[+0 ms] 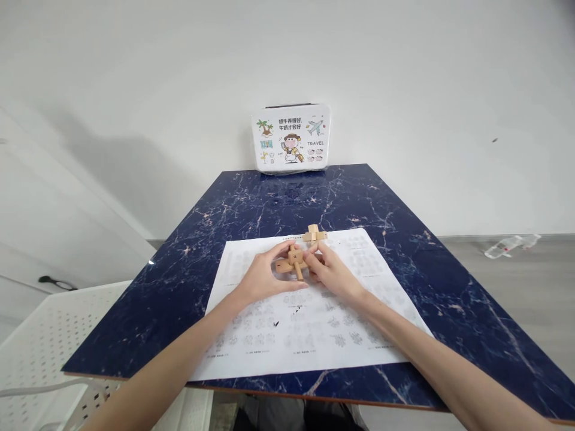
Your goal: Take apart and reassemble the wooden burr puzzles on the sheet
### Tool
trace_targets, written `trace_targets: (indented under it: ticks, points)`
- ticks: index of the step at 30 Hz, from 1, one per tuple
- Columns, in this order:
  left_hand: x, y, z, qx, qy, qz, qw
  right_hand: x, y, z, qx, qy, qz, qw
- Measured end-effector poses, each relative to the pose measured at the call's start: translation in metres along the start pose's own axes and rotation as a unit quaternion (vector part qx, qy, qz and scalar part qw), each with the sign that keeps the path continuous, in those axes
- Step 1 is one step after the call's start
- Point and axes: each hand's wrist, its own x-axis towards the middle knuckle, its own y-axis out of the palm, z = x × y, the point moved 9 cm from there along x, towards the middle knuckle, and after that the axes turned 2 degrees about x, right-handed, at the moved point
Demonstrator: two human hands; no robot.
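Observation:
A small wooden interlocking puzzle [294, 262] sits on a white printed sheet [309, 323] on the dark blue marble table [404, 263]. My left hand [263, 276] curls around the puzzle's left side, fingers closed on it. From the right, my right hand [330, 269] pinches the same puzzle. A second, smaller wooden piece cluster [314, 234] lies just behind the puzzle at the sheet's far edge, next to my right fingertips.
A white box with cartoon travel pictures [291, 139] stands against the wall at the table's far edge. A white perforated basket [49, 341] is at the lower left. A clear plastic bottle [510, 245] lies on the floor at right.

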Motion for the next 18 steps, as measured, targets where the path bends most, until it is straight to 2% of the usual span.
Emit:
trace_targets:
  ticks: [9, 18]
  points:
    - [-0.002, -0.0043, -0.0031, 0.0, 0.004, -0.017, 1.0, -0.0015, -0.0014, -0.0016, 0.015, 0.022, -0.004, 1.0]
    - [-0.0014, -0.0009, -0.0011, -0.005, 0.015, -0.002, 1.0, -0.0044, 0.0007, -0.0025, 0.045, 0.032, -0.006, 0.998]
